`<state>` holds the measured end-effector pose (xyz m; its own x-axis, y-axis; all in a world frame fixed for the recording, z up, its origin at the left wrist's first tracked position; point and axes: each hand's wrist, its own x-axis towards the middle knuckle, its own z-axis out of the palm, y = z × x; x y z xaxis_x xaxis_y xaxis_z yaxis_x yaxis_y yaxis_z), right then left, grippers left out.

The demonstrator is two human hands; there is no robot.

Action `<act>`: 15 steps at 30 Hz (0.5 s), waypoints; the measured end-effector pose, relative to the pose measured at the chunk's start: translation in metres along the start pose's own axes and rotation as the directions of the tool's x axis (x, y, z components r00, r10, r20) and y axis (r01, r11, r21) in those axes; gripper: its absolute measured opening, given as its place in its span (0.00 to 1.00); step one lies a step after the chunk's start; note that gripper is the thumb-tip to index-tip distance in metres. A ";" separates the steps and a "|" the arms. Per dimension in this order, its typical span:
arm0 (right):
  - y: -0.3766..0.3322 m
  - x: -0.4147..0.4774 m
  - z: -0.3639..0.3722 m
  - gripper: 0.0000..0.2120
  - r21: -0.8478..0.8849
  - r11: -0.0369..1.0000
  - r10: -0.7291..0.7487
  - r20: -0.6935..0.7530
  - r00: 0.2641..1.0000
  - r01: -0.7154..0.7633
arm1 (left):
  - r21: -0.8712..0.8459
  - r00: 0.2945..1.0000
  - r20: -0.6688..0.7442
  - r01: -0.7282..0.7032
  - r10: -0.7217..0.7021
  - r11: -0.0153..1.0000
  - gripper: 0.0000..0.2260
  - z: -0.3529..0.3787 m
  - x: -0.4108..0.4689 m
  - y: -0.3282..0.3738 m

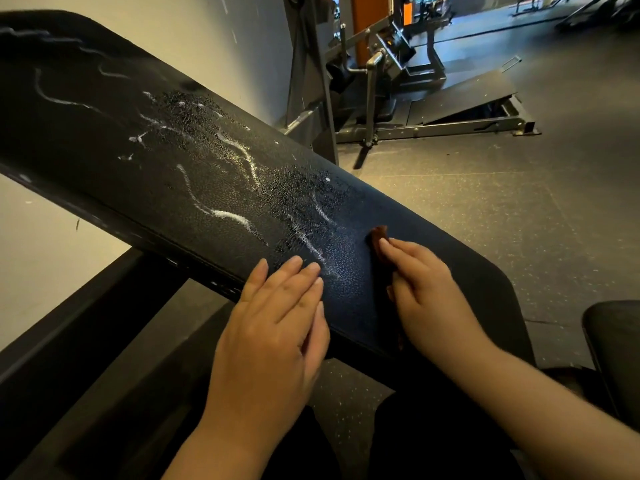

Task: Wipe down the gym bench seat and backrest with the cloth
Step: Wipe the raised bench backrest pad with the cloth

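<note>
Barely started, I'd say: white foam streaks [228, 216] cover most of black textured vinyl bench pad [104, 140]. Right hand [426, 292] grips dark brown cloth [380, 239] near its lower end; left hand [277, 323] flat, fingers straight.

The backrest pad [104, 140] looks like black pebbled vinyl, wet and foam-streaked. My cloth [380, 242] is dark brown fabric. The far frame [450, 128] is matt grey metal.
</note>
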<state>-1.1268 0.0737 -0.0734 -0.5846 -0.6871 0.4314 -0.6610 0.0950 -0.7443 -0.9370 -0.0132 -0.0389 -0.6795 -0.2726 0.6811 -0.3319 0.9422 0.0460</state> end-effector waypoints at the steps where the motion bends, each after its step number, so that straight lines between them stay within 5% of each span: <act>1: -0.008 -0.003 0.007 0.24 -0.006 0.999 0.032 -0.025 0.999 -0.033 | -0.007 1.000 -0.004 0.015 -0.015 1.000 0.12 0.001 -0.001 0.002; 8: -0.021 -0.030 -0.008 0.22 0.034 0.954 -0.297 0.203 0.933 0.297 | -0.004 1.000 0.005 -0.029 0.029 1.000 0.13 -0.002 -0.002 -0.002; 15: -0.036 -0.017 0.008 0.26 0.006 0.996 0.085 0.004 0.996 -0.085 | -0.003 0.999 -0.043 -0.012 0.012 1.000 0.11 -0.003 -0.005 -0.004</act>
<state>-1.0893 0.0763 -0.0585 -0.6368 -0.6794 0.3646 -0.6062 0.1490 -0.7812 -0.9306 -0.0149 -0.0399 -0.6547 -0.2528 0.7124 -0.3218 0.9460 0.0400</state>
